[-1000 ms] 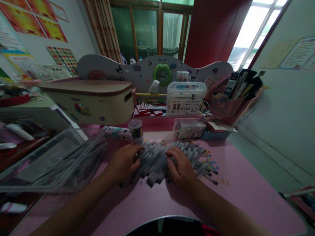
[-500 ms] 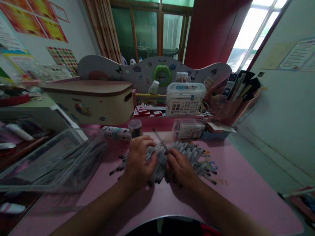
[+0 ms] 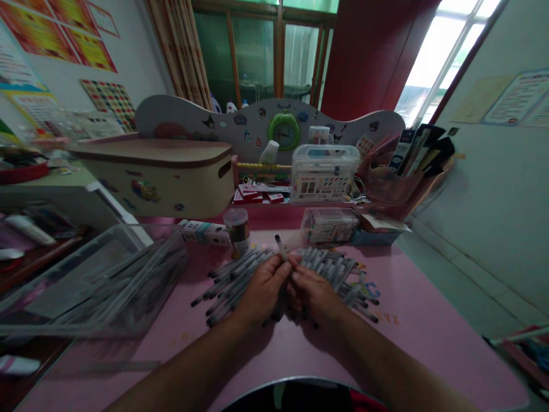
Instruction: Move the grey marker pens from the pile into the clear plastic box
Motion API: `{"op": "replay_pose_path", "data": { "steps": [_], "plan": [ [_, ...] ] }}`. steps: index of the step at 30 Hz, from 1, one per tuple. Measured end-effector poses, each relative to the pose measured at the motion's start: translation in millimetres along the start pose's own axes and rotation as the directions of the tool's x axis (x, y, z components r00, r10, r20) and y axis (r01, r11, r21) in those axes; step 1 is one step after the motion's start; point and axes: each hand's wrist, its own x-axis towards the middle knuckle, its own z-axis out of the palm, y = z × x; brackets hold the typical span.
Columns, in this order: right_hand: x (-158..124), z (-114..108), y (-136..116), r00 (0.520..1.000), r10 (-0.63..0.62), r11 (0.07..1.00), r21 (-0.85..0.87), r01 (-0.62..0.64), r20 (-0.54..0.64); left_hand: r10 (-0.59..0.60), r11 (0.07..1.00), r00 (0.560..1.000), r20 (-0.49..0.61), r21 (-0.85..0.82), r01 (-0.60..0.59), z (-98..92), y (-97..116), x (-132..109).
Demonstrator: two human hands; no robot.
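Observation:
In front of me my left hand (image 3: 265, 285) and my right hand (image 3: 316, 289) meet, fingertips pinched together around one pen (image 3: 280, 246). Its dark-tipped upper end sticks up and to the left above my fingers, and its lower part is hidden in my grip. Beneath and around both hands lies a heap of similar grey pens (image 3: 234, 280) with dark ends, spread over the pink desk (image 3: 206, 366). More of these pens (image 3: 330, 266) fan out beyond my right hand. A clear lidless bin (image 3: 165, 280) at the left holds long greyish items, blurred.
Behind the heap stand a clear round tub (image 3: 237, 226), a small printed box (image 3: 205, 232) and a clear plastic case (image 3: 329, 225). A handled marker case (image 3: 325, 174) rests on the shelf beside a green clock (image 3: 283, 131). A large lidded box (image 3: 171, 180) occupies the back left.
My left hand has moved right and closed onto the pen by my right hand. The thin bare pen end showing before is now a thicker, dark-tipped end. My right hand has barely moved.

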Motion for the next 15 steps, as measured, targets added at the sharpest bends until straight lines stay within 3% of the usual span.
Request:
{"op": "replay_pose_path", "data": {
  "steps": [4, 8, 15],
  "plan": [
    [-2.7, 4.0, -3.9, 0.996, 0.078, 0.996, -0.038, -0.077, 0.043, 0.039, 0.999, 0.998, -0.055, -0.03, -0.04, 0.2, -2.0, 2.0],
    [-3.1, 7.2, -3.4, 0.998, 0.058, 0.995, -0.086, -0.056, 0.027, 0.046, 0.999, 0.995, -0.084, -0.014, -0.048, -0.2, -4.3, 2.1],
    [0.3, 6.2, 2.3, 0.995, 0.102, 0.994, -0.03, -0.101, 0.018, 0.044, 0.998, 0.996, -0.079, -0.051, -0.048, -4.3, -10.3, 3.6]
  ]
}}
